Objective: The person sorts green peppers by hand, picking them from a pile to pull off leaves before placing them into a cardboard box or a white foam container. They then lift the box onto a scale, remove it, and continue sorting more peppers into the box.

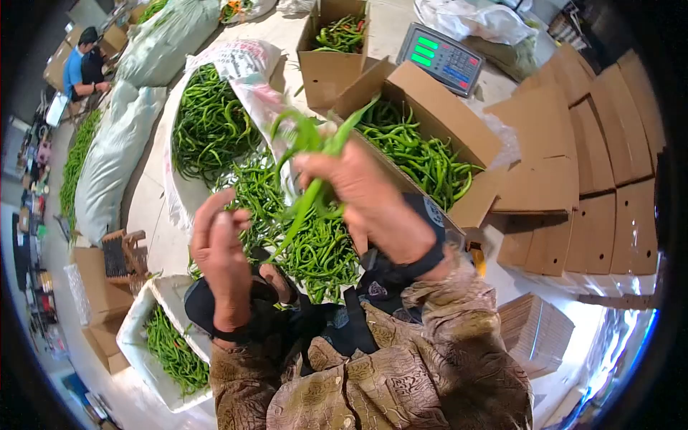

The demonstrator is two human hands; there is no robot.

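Note:
My right hand (367, 199) is closed round a bunch of long green chili peppers (309, 195), raised above the pile and smeared by motion. To its left my left hand (223, 261) is held up with its fingers bent and apart, and I see nothing in it. Below both hands lies a loose heap of green chili peppers (319, 251). It runs up to the mouth of a tipped white sack (247, 61) full of the same peppers. Just beyond my right hand, a cardboard box (448, 107) with its flaps up holds more green peppers.
A digital scale (440, 59) with lit green displays stands behind the box. Another pepper box (322, 75) is farther back. A white foam box (132, 333) of peppers sits at lower left. Stacked cartons (602, 215) line the right. A person (82, 68) sits at far left by full sacks (118, 165).

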